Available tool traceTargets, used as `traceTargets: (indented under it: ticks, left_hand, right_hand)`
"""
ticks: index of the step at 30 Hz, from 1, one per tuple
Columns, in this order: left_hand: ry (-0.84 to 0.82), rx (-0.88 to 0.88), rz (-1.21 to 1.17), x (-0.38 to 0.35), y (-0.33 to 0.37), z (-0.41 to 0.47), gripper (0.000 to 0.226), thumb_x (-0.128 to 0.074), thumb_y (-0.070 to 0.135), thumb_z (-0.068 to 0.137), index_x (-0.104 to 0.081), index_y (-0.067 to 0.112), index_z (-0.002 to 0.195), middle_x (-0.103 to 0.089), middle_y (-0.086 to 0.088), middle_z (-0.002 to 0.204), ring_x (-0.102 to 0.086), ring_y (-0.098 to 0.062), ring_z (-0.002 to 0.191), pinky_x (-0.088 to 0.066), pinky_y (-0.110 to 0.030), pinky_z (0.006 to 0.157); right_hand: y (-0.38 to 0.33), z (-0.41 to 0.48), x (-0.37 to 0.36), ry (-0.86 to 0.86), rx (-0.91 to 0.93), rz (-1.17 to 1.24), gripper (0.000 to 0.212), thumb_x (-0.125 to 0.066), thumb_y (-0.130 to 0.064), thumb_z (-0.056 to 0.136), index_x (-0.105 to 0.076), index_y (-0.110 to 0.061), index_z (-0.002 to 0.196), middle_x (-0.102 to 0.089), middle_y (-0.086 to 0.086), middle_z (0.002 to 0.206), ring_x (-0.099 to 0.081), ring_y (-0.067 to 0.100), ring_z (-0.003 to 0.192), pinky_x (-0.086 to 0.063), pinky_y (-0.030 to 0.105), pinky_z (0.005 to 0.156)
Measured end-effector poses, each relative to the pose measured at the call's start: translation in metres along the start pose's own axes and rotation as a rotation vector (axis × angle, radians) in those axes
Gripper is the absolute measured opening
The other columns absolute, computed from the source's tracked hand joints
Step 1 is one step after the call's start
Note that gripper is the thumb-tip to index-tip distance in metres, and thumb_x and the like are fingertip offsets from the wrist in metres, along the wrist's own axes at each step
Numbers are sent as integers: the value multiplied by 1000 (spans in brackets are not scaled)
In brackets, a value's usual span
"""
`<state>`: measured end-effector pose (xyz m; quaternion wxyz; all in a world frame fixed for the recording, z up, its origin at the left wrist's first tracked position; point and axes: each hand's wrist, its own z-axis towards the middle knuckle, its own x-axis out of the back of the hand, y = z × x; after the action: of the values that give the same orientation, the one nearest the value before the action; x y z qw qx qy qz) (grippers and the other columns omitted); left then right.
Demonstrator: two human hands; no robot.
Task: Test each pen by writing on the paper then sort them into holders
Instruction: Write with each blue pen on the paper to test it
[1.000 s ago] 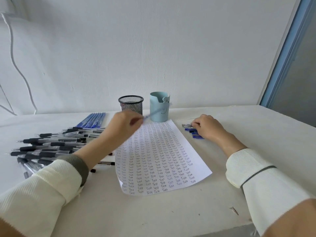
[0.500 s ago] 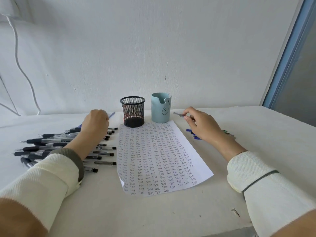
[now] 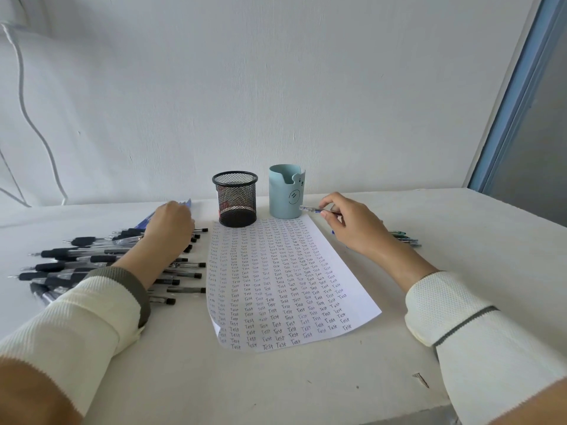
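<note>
Head camera looked down on a white table (image 3: 306, 388) with a sheet of paper (image 3: 352, 289) at its middle, filled with rows of the handwritten word "Test"; the farthest rows were too small to read. The right hand (image 3: 356, 228) was at the sheet's far right corner and pinched a pen (image 3: 310, 209) between thumb and forefinger. The pen's clear tip end pointed left, just in front of the blue holder (image 3: 283, 191), and its rear end was hidden inside the hand. The inside of that holder could not be seen. Beside it stood the black mesh holder (image 3: 235, 194), with something reddish showing dimly through the mesh, not identifiable.

The left hand (image 3: 170, 228) lay over the far end of a pile of black pens (image 3: 76, 260) left of the paper. Its back faced the camera and its fingers curled away out of sight, so whether it gripped anything could not be told. Some blue pens (image 3: 147, 221) showed only as a sliver past its knuckles. More pens (image 3: 405, 237) lay behind the right wrist, mostly covered. A small dark metal bit (image 3: 420, 379) near the table's front edge was too small to identify. A white cable (image 3: 29, 118) hung down the wall at left and ran off the frame.
</note>
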<state>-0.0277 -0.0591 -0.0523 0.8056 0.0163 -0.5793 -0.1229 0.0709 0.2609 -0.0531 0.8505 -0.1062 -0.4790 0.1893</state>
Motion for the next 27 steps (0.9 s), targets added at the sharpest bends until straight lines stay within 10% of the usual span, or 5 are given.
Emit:
traceTargets:
  ticks: [5, 10, 19, 24, 27]
  left_hand:
    - [3, -22, -2, 1, 2, -4, 38, -40, 16, 102, -53, -2, 71, -56, -19, 86, -51, -28, 79, -49, -39, 77]
    - [155, -87, -113, 5, 5, -4, 29, -44, 16, 100, -63, 0, 114, -52, -20, 116, -51, -36, 107, -47, -44, 83]
    - [45, -595, -286, -7, 53, -31, 22, -52, 16, 98, -64, 12, 115, -55, 2, 107, -58, -16, 99, -48, -33, 93]
    - [-118, -549, -216, -15, 58, -36, 28, -48, 21, 100, -63, 20, 123, -56, 4, 126, -54, -15, 116, -41, -31, 102]
    - [-164, -568, -213, -15, 56, -38, 29, -46, 23, 101, -63, 20, 124, -59, 5, 125, -54, -13, 117, -39, -25, 102]
  right_hand:
    - [-7, -3, 0, -44, 46, 52, 31, -53, -28, 100, -62, -19, 128, -67, -6, 117, -60, 13, 106, -36, 22, 79]
    - [-11, -3, -4, -129, 63, 43, 36, -49, -31, 102, -58, -25, 137, -68, -5, 125, -61, 14, 111, -37, 22, 84]
    - [-44, -18, -4, -293, 167, 38, 30, -57, -47, 95, -68, -37, 121, -47, -22, 41, -43, 4, 43, -32, 6, 54]
    - [-44, -20, 2, -437, 86, -151, 44, -53, -63, 90, -54, -40, 127, -53, -18, 61, -45, -7, 62, -33, 27, 82]
    - [-32, -17, 15, -431, 3, -18, 29, -41, -26, 103, -37, -38, 129, -66, 1, 89, -55, 7, 68, -40, 24, 68]
